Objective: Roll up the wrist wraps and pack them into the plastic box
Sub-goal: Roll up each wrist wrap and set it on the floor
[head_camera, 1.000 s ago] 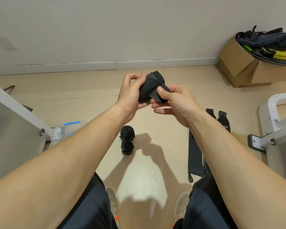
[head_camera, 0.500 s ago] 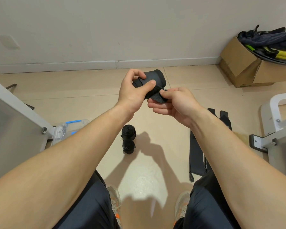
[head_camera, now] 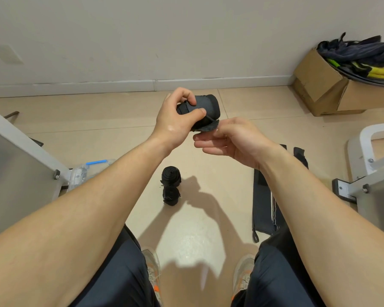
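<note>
My left hand (head_camera: 175,117) grips a rolled black wrist wrap (head_camera: 205,107) in front of me, thumb and fingers curled round it. My right hand (head_camera: 228,138) is just below and to the right, pinching the wrap's loose fuzzy end flap (head_camera: 206,127). Two rolled black wraps (head_camera: 170,187) lie on the floor below my hands, touching each other. Unrolled dark wraps (head_camera: 265,207) lie flat on the floor at the right, partly hidden by my right arm. The clear plastic box (head_camera: 84,173) with a blue latch sits on the floor at the left, partly behind my left arm.
A grey metal bench frame (head_camera: 20,156) stands at the left, a white and grey frame (head_camera: 368,173) at the right. A cardboard box (head_camera: 326,89) of dark and yellow gear sits by the wall at the back right. My shoes (head_camera: 152,271) are on the tile floor.
My left hand has turned the roll and closed further round it. My right hand has dropped slightly and now holds only the end flap under the roll.
</note>
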### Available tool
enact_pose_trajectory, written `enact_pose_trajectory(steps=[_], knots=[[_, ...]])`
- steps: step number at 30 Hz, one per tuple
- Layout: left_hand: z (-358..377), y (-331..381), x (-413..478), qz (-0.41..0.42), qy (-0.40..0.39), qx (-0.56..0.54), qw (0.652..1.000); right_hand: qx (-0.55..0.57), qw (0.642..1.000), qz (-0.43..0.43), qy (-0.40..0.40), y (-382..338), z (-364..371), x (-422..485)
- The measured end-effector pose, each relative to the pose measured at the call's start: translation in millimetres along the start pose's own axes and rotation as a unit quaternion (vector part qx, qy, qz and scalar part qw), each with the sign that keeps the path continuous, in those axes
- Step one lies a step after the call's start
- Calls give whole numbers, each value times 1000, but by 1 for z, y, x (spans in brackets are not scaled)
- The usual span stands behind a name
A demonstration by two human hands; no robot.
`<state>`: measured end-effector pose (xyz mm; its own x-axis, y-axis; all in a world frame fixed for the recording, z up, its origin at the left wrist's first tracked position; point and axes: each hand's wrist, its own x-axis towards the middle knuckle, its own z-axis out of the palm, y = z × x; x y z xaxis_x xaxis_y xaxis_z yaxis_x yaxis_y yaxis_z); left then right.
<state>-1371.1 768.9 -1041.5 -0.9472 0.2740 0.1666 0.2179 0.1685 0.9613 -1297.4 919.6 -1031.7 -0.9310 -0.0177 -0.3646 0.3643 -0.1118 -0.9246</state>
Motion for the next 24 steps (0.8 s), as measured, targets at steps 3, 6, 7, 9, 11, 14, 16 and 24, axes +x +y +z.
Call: enact_pose_trajectory(steps=[3,6,7,9,11,14,16,24], knots=[[-1,-4,1,-17,-5,-23,1000,-82,996,-34,-5,2,-1,0],[-1,-4,0,-23,-8,-41,999,-132,988,-71,30,5,2,3],[0,-3,0,-23,-9,-44,999,-142,986,-80,43,5,4,3],[1,-2,0,-25,-12,-47,998,-151,982,-89,65,5,5,3],[1,0,0,-35,-18,-49,998,-155,980,-92,88,6,6,3],[0,4,-2,-48,-40,-58,996,-176,970,-103,131,10,10,4],[-2,2,-5,-29,-57,-50,997,-180,965,-103,162,12,12,5],[4,-5,-14,-35,-80,-7,996,-199,945,-87,244,11,6,6]])
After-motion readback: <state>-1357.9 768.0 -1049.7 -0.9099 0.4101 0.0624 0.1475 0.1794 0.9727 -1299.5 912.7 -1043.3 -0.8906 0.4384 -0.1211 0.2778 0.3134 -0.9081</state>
